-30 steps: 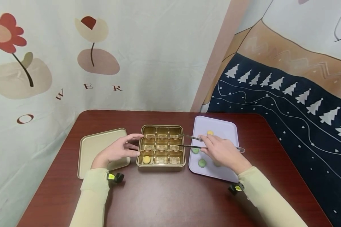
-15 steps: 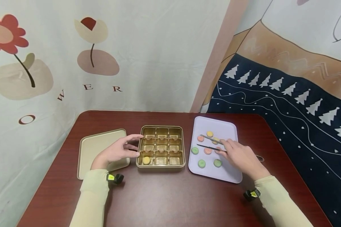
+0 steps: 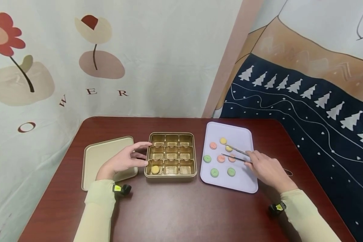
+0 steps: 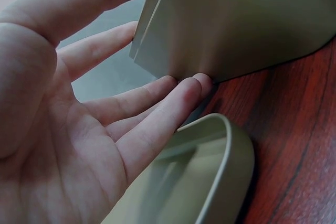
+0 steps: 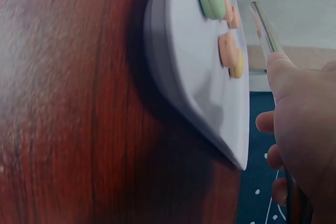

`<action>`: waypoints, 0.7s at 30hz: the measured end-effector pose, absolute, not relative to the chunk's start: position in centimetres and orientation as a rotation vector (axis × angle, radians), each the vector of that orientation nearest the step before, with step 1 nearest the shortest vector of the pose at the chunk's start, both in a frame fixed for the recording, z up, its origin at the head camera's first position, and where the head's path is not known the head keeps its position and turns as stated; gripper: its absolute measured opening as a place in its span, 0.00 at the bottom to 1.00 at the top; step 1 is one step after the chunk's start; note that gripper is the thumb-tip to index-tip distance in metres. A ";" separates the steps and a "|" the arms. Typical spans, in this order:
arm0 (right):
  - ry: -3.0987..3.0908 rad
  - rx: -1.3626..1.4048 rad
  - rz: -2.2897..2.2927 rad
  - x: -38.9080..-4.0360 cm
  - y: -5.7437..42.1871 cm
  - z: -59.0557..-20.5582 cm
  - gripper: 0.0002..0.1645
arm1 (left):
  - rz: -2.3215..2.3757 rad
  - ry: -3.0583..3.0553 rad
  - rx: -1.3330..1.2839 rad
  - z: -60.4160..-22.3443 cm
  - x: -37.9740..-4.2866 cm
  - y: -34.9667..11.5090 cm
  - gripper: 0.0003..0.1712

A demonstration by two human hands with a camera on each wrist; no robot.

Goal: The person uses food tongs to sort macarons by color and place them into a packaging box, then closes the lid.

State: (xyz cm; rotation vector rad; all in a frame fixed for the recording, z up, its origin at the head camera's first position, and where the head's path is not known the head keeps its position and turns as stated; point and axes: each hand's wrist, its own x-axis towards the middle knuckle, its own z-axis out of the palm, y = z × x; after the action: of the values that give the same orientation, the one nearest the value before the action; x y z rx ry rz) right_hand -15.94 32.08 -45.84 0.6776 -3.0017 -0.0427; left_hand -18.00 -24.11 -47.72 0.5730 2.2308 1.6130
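Note:
My left hand [image 3: 124, 159] touches the left side of a gold box [image 3: 170, 179] with outstretched fingertips; in the left wrist view the fingers [image 4: 157, 121] lie against its outer wall. The box has several compartments, and a yellow macaron [image 3: 155, 169] sits in the front left one. My right hand [image 3: 269, 169] holds metal tongs [image 3: 238, 151] over a pale lilac tray [image 3: 230, 185]. Their tips are spread apart, one beside a yellow macaron [image 3: 228, 148], the other over the pink macarons [image 3: 220, 158]. Green macarons [image 3: 214, 172] and another yellow one lie on the tray too.
A gold lid [image 3: 101, 156] lies on the dark red table [image 3: 169, 211] left of the box, partly under my left hand. Printed curtains [image 3: 163, 67] hang behind the table's far edge.
My right hand has carried the tongs rightward, from the box's right edge to over the macarons on the tray. The left hand has stayed at the box.

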 end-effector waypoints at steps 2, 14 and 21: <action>-2.986 0.684 -0.049 -16.1 32.3 -46.0 0.36 | 1.621 2.223 0.565 -47.7 -18.0 -24.1 0.44; -3.017 0.606 -0.039 -17.1 33.2 -46.4 0.35 | 1.634 2.206 0.555 -47.9 -18.1 -24.2 0.44; -3.027 0.612 -0.042 -17.4 33.4 -46.6 0.35 | 1.642 2.192 0.576 -48.0 -18.1 -24.2 0.44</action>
State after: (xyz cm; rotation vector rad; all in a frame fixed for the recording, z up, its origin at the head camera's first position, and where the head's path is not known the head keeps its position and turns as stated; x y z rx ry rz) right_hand -17.39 33.41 -46.56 0.6121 -3.0267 -0.0424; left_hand -18.13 -24.21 -47.95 0.5761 2.1917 1.6420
